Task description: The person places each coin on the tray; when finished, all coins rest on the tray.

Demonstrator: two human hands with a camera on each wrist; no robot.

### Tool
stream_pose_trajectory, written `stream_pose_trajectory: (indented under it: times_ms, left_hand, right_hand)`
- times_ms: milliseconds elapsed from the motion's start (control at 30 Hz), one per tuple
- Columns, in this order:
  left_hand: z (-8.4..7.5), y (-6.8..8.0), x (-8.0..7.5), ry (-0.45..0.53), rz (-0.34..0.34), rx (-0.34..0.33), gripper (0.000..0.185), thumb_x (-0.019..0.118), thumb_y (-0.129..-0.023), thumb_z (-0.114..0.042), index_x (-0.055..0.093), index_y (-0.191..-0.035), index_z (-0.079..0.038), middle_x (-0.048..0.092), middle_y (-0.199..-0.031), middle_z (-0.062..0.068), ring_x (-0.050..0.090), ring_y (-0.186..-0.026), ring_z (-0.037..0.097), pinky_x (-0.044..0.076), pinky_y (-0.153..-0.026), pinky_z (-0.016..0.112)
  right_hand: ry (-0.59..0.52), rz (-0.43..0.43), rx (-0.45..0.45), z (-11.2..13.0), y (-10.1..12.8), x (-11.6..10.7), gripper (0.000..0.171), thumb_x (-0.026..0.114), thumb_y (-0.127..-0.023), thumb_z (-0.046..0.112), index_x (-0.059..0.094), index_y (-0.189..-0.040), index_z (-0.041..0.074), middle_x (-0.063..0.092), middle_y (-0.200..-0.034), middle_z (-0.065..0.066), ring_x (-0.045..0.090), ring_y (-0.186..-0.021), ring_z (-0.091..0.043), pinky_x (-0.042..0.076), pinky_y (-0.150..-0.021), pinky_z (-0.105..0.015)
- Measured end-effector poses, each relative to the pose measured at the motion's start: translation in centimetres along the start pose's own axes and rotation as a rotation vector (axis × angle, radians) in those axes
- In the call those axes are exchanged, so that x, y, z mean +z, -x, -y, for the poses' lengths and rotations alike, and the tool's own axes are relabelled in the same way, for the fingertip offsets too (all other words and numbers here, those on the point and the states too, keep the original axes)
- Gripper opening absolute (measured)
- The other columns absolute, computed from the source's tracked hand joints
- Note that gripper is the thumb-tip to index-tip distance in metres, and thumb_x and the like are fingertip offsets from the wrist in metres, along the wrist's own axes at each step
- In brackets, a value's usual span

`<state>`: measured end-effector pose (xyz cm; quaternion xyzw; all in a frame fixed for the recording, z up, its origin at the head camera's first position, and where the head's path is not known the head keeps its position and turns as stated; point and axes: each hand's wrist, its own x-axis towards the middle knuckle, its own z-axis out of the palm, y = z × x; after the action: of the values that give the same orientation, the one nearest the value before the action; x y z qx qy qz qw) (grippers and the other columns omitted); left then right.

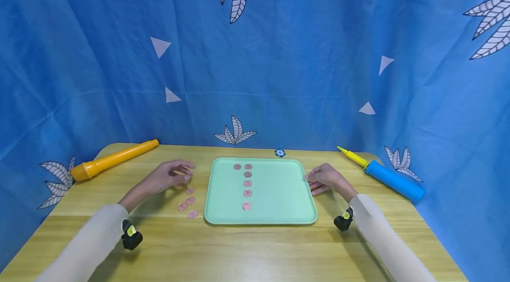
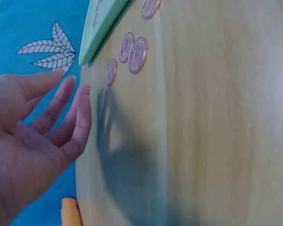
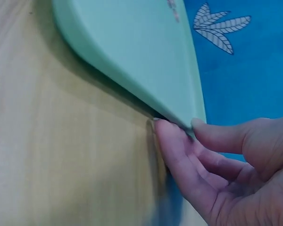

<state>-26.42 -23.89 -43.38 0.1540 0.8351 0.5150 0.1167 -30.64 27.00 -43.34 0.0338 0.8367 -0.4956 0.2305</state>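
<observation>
A mint-green tray [image 1: 279, 191] lies on the wooden table. Inside it, several copper coins [image 1: 248, 193] form a column, with one more coin [image 1: 237, 167] left of the top one. My right hand [image 1: 324, 177] pinches the tray's right edge, thumb on the rim and fingers beneath, as the right wrist view shows. Left of the tray, several loose copper coins [image 1: 193, 214] lie on the table. Just above them hovers my left hand [image 1: 169, 174], its fingers loosely bent; the left wrist view shows nothing between thumb and fingers.
An orange tube-like object [image 1: 115, 159] lies at the back left. A blue and yellow hand pump [image 1: 392, 179] is along the right edge. Behind the tray sits a dark blue and white poker chip [image 1: 280, 152], close to the blue patterned curtain [image 1: 275, 60].
</observation>
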Motion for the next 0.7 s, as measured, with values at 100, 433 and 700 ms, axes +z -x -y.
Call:
stream_pose_trajectory:
  times_ms: [100,433,700]
  left_hand:
    - [0.7,0.5,-0.2,0.043,0.003,-0.075,0.047,0.064,-0.105,-0.013,0.052,-0.145,0.007,0.063,-0.132,0.029,0.071,-0.108,0.030,0.062,-0.089,0.042]
    - [2.0,1.7,-0.6,-0.067,0.075,0.015,0.044,0.070,-0.100,-0.008,0.058,-0.138,0.009,0.066,-0.130,0.026,0.065,-0.117,0.036,0.057,-0.093,0.027]
    - [2.5,1.6,0.1,-0.191,0.109,0.108,0.031,0.074,-0.098,-0.011,0.071,-0.126,0.000,0.072,-0.116,0.012,0.061,-0.099,0.015,0.051,-0.084,0.022]
  right_hand:
    - [-0.026,0.026,0.017,0.1,0.1,-0.2,0.022,0.059,-0.105,0.007,0.064,-0.117,-0.011,0.071,-0.086,-0.012,0.072,-0.071,-0.015,0.065,-0.073,-0.037]
    - [-0.008,0.015,-0.003,0.5,0.9,0.5,0.038,0.061,-0.104,0.004,0.051,-0.138,-0.008,0.067,-0.089,-0.013,0.070,-0.070,-0.018,0.065,-0.069,-0.040]
    - [0.045,-0.042,-0.054,0.1,1.1,1.1,0.034,0.066,-0.099,0.002,0.055,-0.129,-0.009,0.063,-0.086,-0.012,0.068,-0.067,-0.020,0.064,-0.064,-0.040]
